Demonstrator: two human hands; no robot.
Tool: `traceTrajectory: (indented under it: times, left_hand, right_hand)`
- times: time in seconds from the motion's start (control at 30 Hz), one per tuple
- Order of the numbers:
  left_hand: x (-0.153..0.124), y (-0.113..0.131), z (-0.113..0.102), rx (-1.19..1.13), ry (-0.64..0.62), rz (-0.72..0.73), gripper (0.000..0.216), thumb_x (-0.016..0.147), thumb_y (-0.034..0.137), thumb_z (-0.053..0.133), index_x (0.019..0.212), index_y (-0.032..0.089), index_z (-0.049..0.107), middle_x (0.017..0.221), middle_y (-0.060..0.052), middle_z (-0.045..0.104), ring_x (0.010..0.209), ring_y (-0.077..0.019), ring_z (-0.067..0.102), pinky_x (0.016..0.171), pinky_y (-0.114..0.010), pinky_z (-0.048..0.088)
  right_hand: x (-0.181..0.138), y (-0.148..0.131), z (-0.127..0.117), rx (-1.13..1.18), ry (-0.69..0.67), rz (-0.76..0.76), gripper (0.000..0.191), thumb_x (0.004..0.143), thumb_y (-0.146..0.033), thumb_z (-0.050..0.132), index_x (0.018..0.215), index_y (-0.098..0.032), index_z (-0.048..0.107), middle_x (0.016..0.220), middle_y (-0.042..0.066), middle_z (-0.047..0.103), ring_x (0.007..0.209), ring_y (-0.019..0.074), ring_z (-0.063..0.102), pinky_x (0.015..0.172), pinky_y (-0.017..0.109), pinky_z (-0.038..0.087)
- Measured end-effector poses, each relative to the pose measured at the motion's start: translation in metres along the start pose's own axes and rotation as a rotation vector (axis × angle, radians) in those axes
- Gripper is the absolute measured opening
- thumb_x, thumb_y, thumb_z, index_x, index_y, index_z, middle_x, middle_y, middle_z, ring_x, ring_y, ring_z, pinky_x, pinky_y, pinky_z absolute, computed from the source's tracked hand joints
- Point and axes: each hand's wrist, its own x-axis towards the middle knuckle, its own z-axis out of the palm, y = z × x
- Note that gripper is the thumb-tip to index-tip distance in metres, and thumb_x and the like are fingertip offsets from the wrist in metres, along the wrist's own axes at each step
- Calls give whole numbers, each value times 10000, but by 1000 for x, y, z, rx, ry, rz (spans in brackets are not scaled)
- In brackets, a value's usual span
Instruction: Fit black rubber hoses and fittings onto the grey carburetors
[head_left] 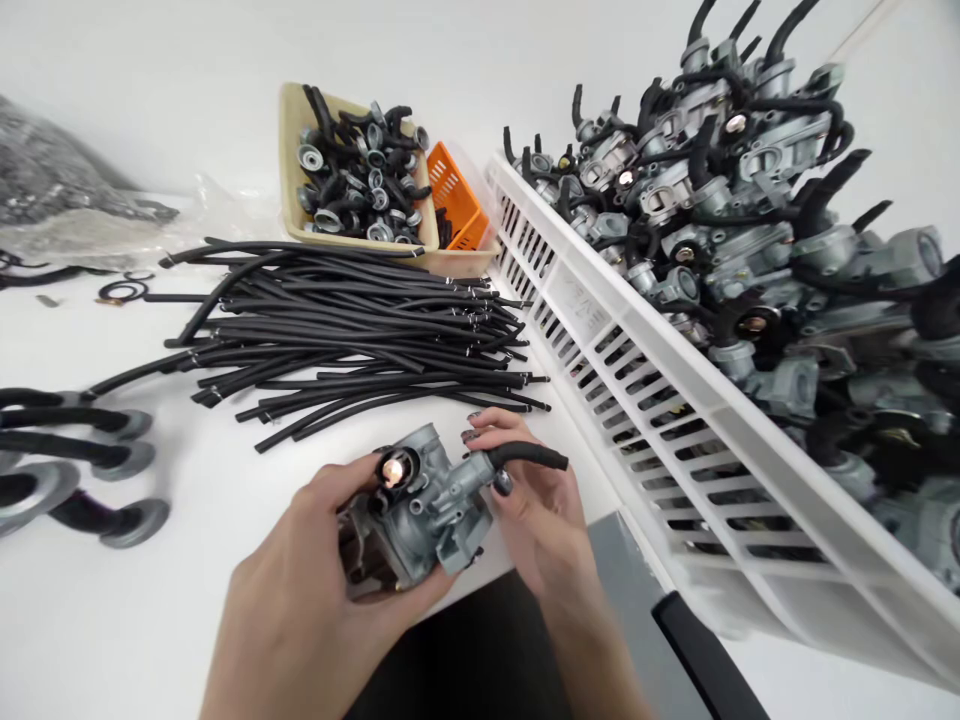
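Note:
A grey metal carburetor (427,520) is held over the table's front edge, with a round brass-coloured part showing on its upper left. My left hand (315,570) is closed around its left side, fingers on top and thumb beneath. From the right, my right hand (544,510) closes on the carburetor's cap end, thumb in front at the base of a short black rubber tube (529,453) and fingers behind. Parts of the right fingers are hidden by the tube and cap. Just beyond the hands lies a pile of long black hoses (360,325).
A white slotted crate (622,350) heaped with carburetors stands on the right. A cream bin (292,150) of capped rubber elbows and an orange basket (457,195) are at the back. More black elbows (97,450) lie left, below a plastic bag (67,190).

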Motion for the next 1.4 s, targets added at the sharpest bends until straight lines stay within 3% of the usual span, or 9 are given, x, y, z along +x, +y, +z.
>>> traceTrajectory:
  times: [0.2, 0.37, 0.53, 0.73, 0.87, 1.13, 1.4]
  left_hand:
    - [-1, 0, 1, -7, -4, 9, 595, 660, 552, 685, 1180, 368, 461, 1009, -4, 705, 729, -271, 721, 546, -373, 598]
    - [0, 0, 1, -3, 2, -7, 630, 620, 596, 701, 1161, 378, 464, 988, 9, 709, 696, -273, 718, 523, -379, 592]
    - [0, 2, -2, 0, -18, -33, 570, 665, 559, 674, 1158, 379, 452, 975, 16, 711, 681, -271, 716, 533, -389, 589]
    - [2, 6, -2, -19, -44, -44, 547, 675, 493, 679, 1152, 388, 433, 1001, 9, 709, 735, -286, 725, 554, -400, 599]
    - [3, 7, -2, -8, -33, -47, 537, 687, 493, 660, 1159, 382, 429, 985, 3, 711, 742, -290, 726, 555, -404, 601]
    - [0, 2, -4, -4, -36, -11, 549, 705, 500, 668, 1183, 369, 433, 1034, -4, 705, 801, -276, 732, 611, -380, 613]
    - [2, 4, -3, 16, -28, 23, 605, 671, 477, 721, 1189, 339, 441, 1013, -27, 710, 768, -276, 732, 586, -368, 606]
  right_hand:
    - [2, 8, -1, 7, 12, -42, 133, 789, -326, 756, 902, -257, 739, 1070, 55, 586, 1045, 219, 558, 872, 317, 439]
    - [1, 13, -1, 40, 35, -13, 201, 742, -348, 806, 884, -247, 707, 1010, 23, 593, 947, 172, 559, 794, 264, 441]
    - [2, 11, 2, 30, 69, -5, 233, 701, -340, 834, 847, -236, 686, 971, 30, 616, 955, 198, 572, 798, 292, 460]
    - [0, -1, 2, 34, 8, 37, 288, 770, -390, 736, 1019, -246, 736, 1110, 73, 587, 974, 229, 550, 812, 325, 456]
    - [0, -5, 1, 4, -22, 56, 216, 789, -362, 717, 965, -251, 772, 1127, 81, 574, 1044, 263, 539, 805, 334, 453]
    - [2, 6, 0, -39, 15, -4, 190, 787, -397, 742, 898, -245, 719, 1021, 65, 604, 982, 232, 564, 829, 335, 457]
    - [2, 10, 2, 2, 48, 53, 302, 687, -429, 821, 848, -223, 670, 962, 40, 602, 857, 185, 536, 740, 286, 442]
